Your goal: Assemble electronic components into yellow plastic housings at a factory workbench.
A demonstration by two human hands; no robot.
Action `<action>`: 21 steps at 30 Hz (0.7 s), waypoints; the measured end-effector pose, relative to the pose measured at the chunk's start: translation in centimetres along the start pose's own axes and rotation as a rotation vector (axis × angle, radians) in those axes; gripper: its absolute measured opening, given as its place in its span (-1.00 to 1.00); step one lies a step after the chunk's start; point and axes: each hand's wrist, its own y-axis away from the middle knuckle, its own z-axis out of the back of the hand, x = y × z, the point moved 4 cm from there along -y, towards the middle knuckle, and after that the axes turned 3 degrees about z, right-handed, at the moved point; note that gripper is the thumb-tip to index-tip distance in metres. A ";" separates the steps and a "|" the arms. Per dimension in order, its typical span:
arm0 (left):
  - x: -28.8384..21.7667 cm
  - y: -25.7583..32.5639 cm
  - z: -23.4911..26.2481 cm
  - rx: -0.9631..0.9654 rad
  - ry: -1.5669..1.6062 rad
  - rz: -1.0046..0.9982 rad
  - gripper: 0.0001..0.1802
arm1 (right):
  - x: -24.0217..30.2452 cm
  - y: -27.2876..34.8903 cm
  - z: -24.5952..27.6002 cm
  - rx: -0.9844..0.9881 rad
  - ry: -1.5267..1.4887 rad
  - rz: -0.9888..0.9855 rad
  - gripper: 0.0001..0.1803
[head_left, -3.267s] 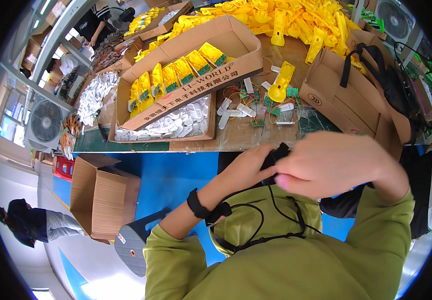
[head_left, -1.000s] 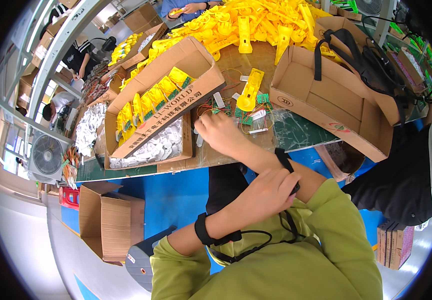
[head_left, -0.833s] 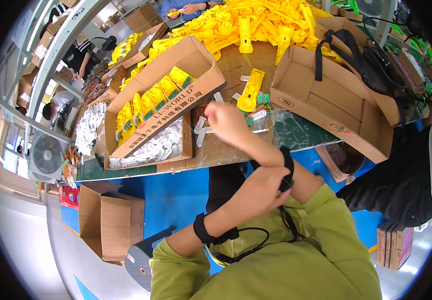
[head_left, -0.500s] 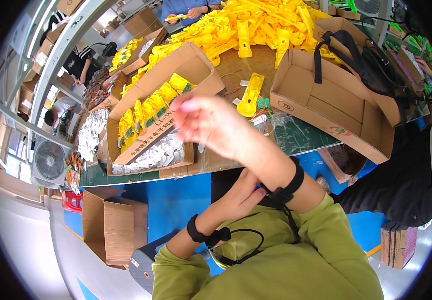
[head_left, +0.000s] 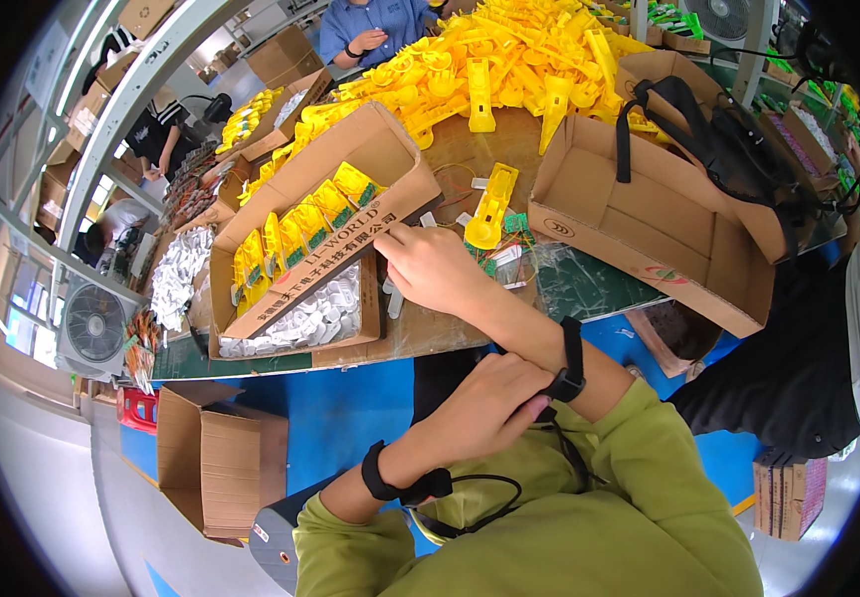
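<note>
My left hand (head_left: 489, 406) lies across my right forearm, its fingers closed at the black wrist strap (head_left: 573, 348) there. My right hand (head_left: 432, 267) reaches over the table with curled fingers, close to the front wall of a cardboard tray (head_left: 335, 254). Nothing shows in that hand, though its palm is hidden. Inside the tray stands a row of yellow plastic housings (head_left: 295, 231) with green circuit boards. Below it, another box holds white plastic pieces (head_left: 318, 313). Right of my hand lies a single yellow housing (head_left: 490, 207) beside small green boards (head_left: 515, 223) and thin wires.
A large heap of yellow parts (head_left: 509, 60) covers the table's far side, where a person in a blue shirt (head_left: 375, 30) sits. At the right is a cardboard tray (head_left: 639, 249) with a black bag (head_left: 718, 129) over its edge. White parts (head_left: 181, 269) are piled left.
My right hand has come down from a blurred, raised position to beside the tray. My left hand has moved slightly right, onto the wrist strap. The view has shifted a little.
</note>
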 end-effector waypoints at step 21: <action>4.1 4.6 8.3 -0.255 -0.294 0.164 -0.80 | -5.8 7.1 14.9 0.028 0.097 -0.447 -0.73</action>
